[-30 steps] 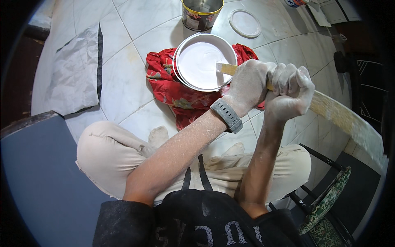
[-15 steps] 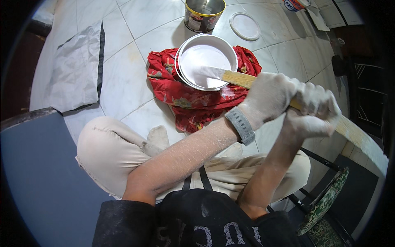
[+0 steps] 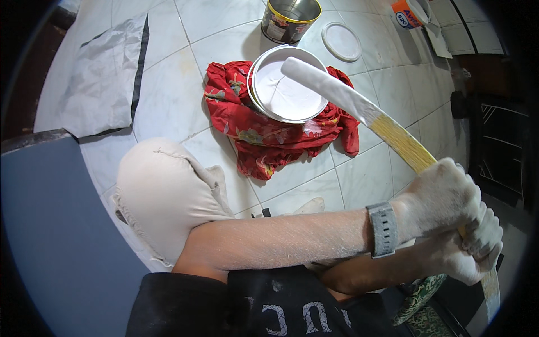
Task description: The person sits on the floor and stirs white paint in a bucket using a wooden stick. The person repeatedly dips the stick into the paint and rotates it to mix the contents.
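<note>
My left hand [image 3: 441, 196], with a grey watch strap on its wrist, grips a long wooden stick [image 3: 400, 140]. Behind it on the same stick closes my right hand [image 3: 474, 247], and both are dusted white. Thick white paint-like stuff coats the stick's far end, which hangs over the white bucket [image 3: 257, 101]. Inside the bucket lies a pool of white paste [image 3: 281, 92] with faint ridges. A red flowered cloth [image 3: 264, 137] is bunched around the bucket's base. Where the fingers wrap the stick, part of it is hidden.
Beyond the bucket stand a metal tin [image 3: 283, 29] and a flat round lid [image 3: 341, 41]. An orange-and-white tub [image 3: 407, 16] is at the far right. On the left lie a white sheet [image 3: 101, 78] and a blue-grey surface [image 3: 62, 224]. A green patterned cushion [image 3: 418, 295] sits low right.
The stick has come up out of the paste, its coated end now above the bucket. Both hands have shifted right and nearer to me, still gripping it.
</note>
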Action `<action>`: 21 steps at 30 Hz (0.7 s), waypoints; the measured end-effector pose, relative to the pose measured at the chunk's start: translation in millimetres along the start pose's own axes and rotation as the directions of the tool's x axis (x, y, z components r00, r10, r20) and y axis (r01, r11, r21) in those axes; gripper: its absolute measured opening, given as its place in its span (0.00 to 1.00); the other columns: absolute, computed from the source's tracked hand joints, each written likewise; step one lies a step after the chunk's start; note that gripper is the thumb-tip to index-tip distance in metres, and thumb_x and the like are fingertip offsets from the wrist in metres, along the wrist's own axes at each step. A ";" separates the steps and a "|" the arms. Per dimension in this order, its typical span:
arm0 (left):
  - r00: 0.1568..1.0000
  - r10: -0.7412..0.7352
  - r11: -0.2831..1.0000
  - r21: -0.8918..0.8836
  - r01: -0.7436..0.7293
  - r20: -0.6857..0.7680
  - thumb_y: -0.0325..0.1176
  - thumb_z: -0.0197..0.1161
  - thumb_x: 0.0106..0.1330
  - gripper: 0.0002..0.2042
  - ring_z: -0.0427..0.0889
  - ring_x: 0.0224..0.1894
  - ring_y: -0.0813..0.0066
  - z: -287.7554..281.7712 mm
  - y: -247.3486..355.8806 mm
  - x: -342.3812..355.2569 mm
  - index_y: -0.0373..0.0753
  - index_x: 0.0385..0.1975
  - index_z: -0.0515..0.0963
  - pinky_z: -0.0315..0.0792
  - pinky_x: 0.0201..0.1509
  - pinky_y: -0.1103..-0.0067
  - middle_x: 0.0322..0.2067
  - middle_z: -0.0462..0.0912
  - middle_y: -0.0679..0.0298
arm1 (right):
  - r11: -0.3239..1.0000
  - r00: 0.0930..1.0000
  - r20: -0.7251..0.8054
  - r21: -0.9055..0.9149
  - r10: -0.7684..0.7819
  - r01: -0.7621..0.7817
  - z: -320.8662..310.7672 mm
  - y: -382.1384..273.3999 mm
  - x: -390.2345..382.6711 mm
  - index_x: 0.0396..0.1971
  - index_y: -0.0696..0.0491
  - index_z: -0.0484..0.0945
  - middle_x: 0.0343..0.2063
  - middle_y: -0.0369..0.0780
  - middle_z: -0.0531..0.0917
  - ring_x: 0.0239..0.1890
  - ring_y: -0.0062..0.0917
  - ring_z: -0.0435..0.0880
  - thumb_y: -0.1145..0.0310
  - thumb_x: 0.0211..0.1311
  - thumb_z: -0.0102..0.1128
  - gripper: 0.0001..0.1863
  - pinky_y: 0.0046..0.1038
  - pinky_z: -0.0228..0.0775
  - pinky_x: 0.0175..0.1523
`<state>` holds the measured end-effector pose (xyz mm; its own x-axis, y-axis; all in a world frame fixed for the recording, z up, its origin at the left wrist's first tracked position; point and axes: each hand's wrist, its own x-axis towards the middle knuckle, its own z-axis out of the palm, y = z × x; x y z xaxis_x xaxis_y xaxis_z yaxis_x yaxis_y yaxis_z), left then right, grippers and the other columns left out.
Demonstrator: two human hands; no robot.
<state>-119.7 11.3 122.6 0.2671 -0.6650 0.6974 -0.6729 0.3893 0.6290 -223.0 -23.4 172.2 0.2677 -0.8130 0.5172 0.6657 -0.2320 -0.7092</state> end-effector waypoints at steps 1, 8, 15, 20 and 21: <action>1.000 0.013 1.000 -0.015 -0.013 0.000 0.38 0.68 0.56 0.09 0.84 0.25 0.72 0.4 3.9 0.9 0.40 0.22 0.79 0.75 0.29 0.79 0.18 0.81 0.63 | 0.999 1.000 0.013 -0.038 -0.006 0.007 2.4 -5.1 -0.5 0.12 0.42 0.59 0.10 0.28 0.61 0.14 0.10 0.58 0.65 0.57 0.50 0.16 0.16 0.57 0.25; 0.999 0.033 0.998 -0.058 -0.034 -0.011 0.39 0.67 0.57 0.09 0.85 0.26 0.72 2.8 15.3 -1.0 0.40 0.24 0.80 0.75 0.30 0.78 0.20 0.82 0.63 | 0.999 0.989 0.143 -0.029 0.048 -0.044 14.1 -14.8 0.7 0.12 0.42 0.58 0.11 0.28 0.60 0.15 0.10 0.58 0.65 0.56 0.50 0.16 0.16 0.57 0.26; 0.990 -0.140 0.990 0.019 0.140 0.020 0.35 0.64 0.54 0.05 0.86 0.28 0.70 -9.0 -25.2 -17.4 0.44 0.23 0.78 0.77 0.31 0.74 0.21 0.82 0.65 | 0.991 0.996 -0.038 -0.106 0.078 -0.081 22.0 36.5 -0.3 0.10 0.43 0.53 0.11 0.29 0.54 0.15 0.14 0.53 0.71 0.50 0.44 0.15 0.20 0.46 0.23; 0.964 -0.261 0.963 -0.076 0.258 -0.038 0.33 0.63 0.54 0.02 0.85 0.29 0.62 -11.4 -76.0 -40.4 0.45 0.25 0.78 0.78 0.33 0.70 0.23 0.82 0.63 | 0.985 0.984 -0.046 0.011 0.174 -0.174 24.9 101.3 -9.8 0.13 0.44 0.54 0.09 0.29 0.55 0.10 0.14 0.50 0.65 0.58 0.45 0.16 0.19 0.45 0.18; 0.956 -0.292 0.954 -0.079 0.290 -0.015 0.33 0.63 0.53 0.03 0.84 0.30 0.60 -10.8 -84.6 -43.7 0.45 0.25 0.77 0.78 0.33 0.70 0.23 0.82 0.62 | 0.984 0.983 -0.041 0.022 0.179 -0.178 25.2 111.3 -10.7 0.13 0.45 0.54 0.09 0.30 0.55 0.10 0.14 0.51 0.65 0.59 0.44 0.16 0.19 0.45 0.18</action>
<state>-67.0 14.3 42.6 0.4621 -0.7404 0.4882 -0.5101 0.2284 0.8292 -134.2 -27.1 99.8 0.3538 -0.8624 0.3622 0.6225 -0.0720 -0.7793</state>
